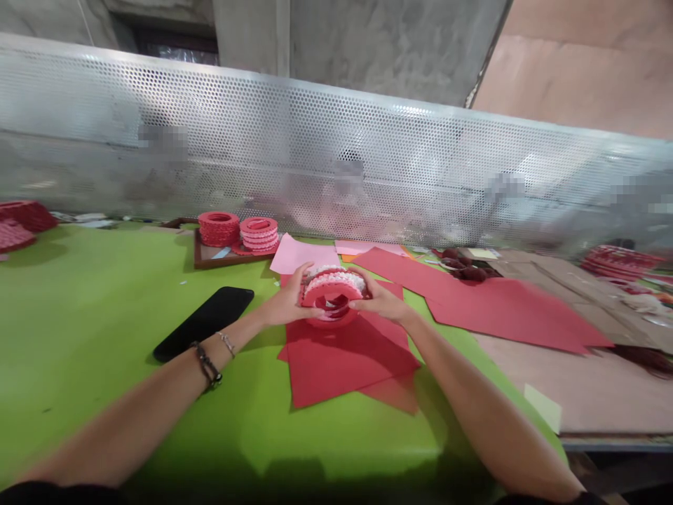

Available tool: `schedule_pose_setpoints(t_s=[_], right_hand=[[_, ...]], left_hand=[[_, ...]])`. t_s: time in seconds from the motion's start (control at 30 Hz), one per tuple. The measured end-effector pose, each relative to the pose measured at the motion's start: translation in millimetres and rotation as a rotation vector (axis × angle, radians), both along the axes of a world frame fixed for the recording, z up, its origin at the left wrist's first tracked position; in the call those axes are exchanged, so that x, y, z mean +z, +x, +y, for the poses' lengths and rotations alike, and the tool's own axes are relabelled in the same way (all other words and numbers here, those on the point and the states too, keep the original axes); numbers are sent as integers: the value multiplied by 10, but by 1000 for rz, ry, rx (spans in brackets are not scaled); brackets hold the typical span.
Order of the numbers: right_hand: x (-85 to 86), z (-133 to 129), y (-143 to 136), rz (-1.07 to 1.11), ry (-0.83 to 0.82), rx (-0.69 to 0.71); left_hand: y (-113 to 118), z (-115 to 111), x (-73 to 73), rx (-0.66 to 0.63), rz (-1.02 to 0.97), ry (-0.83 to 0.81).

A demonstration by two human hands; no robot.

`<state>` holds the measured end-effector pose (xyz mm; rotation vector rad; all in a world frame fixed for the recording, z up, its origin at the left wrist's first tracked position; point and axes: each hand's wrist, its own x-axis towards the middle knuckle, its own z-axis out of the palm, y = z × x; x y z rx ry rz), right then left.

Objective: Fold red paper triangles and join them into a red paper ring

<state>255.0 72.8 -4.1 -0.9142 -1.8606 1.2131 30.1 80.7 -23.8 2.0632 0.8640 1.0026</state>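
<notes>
Between my two hands is a stack of red rings (pixel 332 287) with white and pink frilly edging, tilted so that its flat red face and centre hole point toward me. My left hand (pixel 289 298) grips its left side, thumb along the lower front and fingers behind. On the opposite side my right hand (pixel 381 298) holds it the same way, thumb near the hole. Beneath the stack lie overlapping red sheets (pixel 341 372) on the green tabletop (pixel 252 428). The far side of the stack is partly hidden by my fingers.
A black phone (pixel 205 322) lies left of my forearm. Two more ring stacks (pixel 219 230) stand on a brown tray (pixel 231 262) behind. Large red sheets (pixel 505 308) and brown board (pixel 578 393) cover the right. A perforated metal panel (pixel 315 154) closes off the back.
</notes>
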Motion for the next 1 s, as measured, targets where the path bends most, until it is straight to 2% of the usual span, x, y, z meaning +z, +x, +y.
schedule_pose_setpoints(t_s=[0.23, 0.4, 0.5, 0.63, 0.77, 1.0], right_hand=[[-109, -22, -166, 199, -76, -58], [-197, -9, -245, 301, -81, -115], [-189, 15, -188, 234, -57, -36], [-142, 64, -58, 130, -36, 18], [-100, 96, 7, 79, -4, -13], [-46, 27, -60, 19, 34, -164]], left_hand=[[161, 70, -202, 83, -128, 38], [196, 67, -252, 124, -148, 40], [172, 62, -211, 121, -126, 29], [98, 60, -94, 49, -64, 12], [32, 78, -20, 5, -25, -9], [-11, 74, 37, 52, -43, -104]])
